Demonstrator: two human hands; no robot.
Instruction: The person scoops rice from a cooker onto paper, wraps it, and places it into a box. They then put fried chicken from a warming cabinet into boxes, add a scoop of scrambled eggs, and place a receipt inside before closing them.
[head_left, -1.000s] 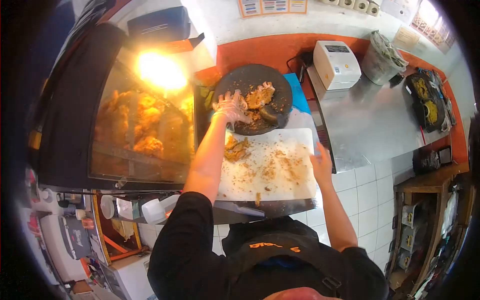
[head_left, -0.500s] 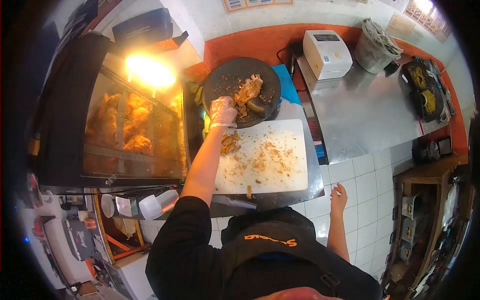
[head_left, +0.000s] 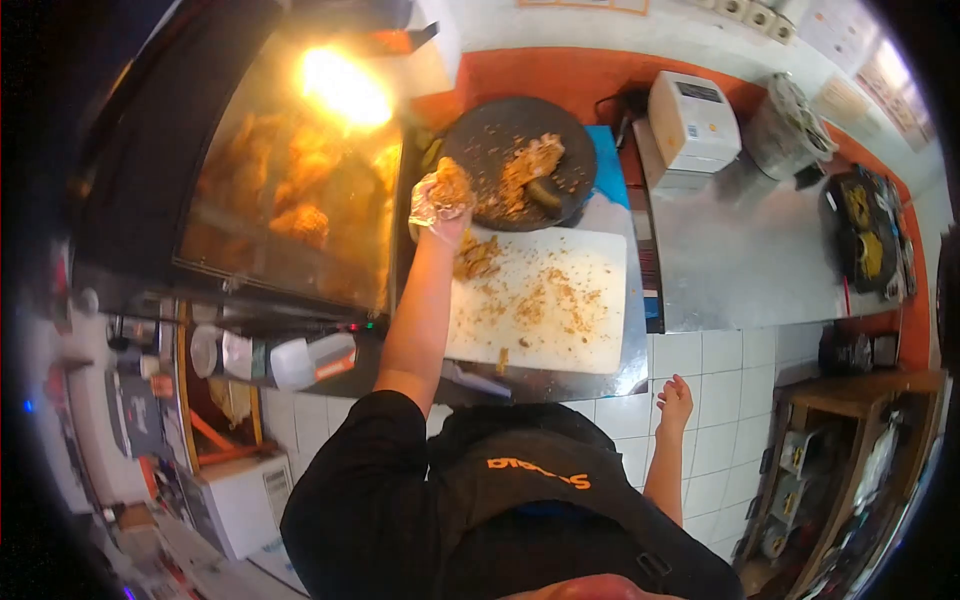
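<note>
My left hand (head_left: 436, 212), in a clear plastic glove, is closed around a golden-brown piece of fried chicken (head_left: 452, 184) at the left rim of a round dark stone mortar (head_left: 478, 150). In the mortar lie smashed, crumbly chicken (head_left: 530, 165) and a dark stone pestle (head_left: 546, 198). Just below it, a white cutting board (head_left: 590, 345) is strewn with brown crumbs and a small heap of scraps (head_left: 476, 258). My bare right hand (head_left: 674, 402) hangs at my right side over the floor, fingers loosely apart and holding nothing.
A lit glass display case (head_left: 290, 200) with fried chicken stands close on the left. To the right are a steel counter (head_left: 740, 260), a white label printer (head_left: 694, 122), a lined bin (head_left: 787, 130) and a dark tray (head_left: 862, 225). A knife (head_left: 475, 380) lies along the board's front edge.
My left hand has turned and shifted toward the mortar's left rim, and the fried chicken piece now shows in it. The view has swung slightly. My right hand stays hanging at my side.
</note>
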